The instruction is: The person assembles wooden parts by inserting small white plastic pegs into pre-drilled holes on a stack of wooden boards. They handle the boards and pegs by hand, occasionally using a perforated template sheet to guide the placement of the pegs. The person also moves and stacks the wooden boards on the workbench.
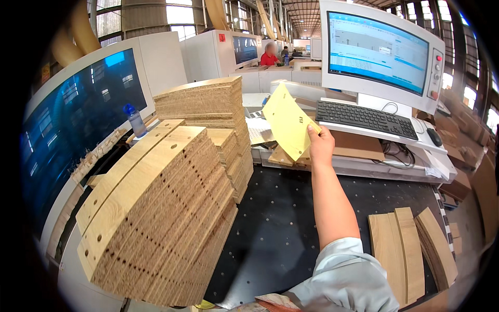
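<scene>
My right hand [322, 145] pinches the right edge of a yellow paper sheet [287, 122], holding it up in front of the machine console. The sheet is slightly bent and carries a few dark printed marks. Below it, partly hidden, lie papers [259, 130] and a thin wooden board [280, 157]. Just right of the sheet rests a black keyboard [364, 118] on a white shelf. My left hand is outside the picture. To the left rises a tall stack of drilled particle boards [161, 223] with wood-grain faces.
Behind that stack stand further stacked boards [202, 101] and a blue-capped bottle [135, 120]. A lit monitor [377, 52] and a mouse [434, 137] are at the right. Wooden strips [397, 255] lie on the black perforated table [270, 234]. A person in red [269, 56] is far off.
</scene>
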The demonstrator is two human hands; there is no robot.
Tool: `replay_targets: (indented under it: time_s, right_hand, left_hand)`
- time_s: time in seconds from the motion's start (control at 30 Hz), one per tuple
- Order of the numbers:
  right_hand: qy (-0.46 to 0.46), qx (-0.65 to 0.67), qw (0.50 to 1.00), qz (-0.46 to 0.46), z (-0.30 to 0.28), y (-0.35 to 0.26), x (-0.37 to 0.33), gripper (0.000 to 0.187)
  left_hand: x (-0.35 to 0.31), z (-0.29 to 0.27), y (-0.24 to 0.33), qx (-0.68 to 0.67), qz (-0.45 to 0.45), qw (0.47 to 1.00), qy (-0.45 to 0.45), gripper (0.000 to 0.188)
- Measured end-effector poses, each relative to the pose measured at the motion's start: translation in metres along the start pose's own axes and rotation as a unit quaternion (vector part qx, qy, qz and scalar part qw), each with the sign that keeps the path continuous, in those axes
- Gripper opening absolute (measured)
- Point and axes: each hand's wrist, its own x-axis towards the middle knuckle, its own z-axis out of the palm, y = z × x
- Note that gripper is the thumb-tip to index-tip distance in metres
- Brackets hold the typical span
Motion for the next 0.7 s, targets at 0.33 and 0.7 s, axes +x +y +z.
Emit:
replay_targets:
  time_s: [0.33, 0.7]
  right_hand:
    - [-0.055, -0.122, 0.986, -0.099, -0.058, -0.026, -0.056, 0.021]
    - [-0.523, -0.174, 0.658, -0.514, -0.123, -0.115, -0.333, 0.011]
  left_hand:
    - [-0.062, -0.047, -0.041, 0.235, 0.128, 0.946, -0.181, 0.055]
    - [-0.035, 0.169, -0.011, -0.282, -0.139, 0.793, -0.522, 0.052]
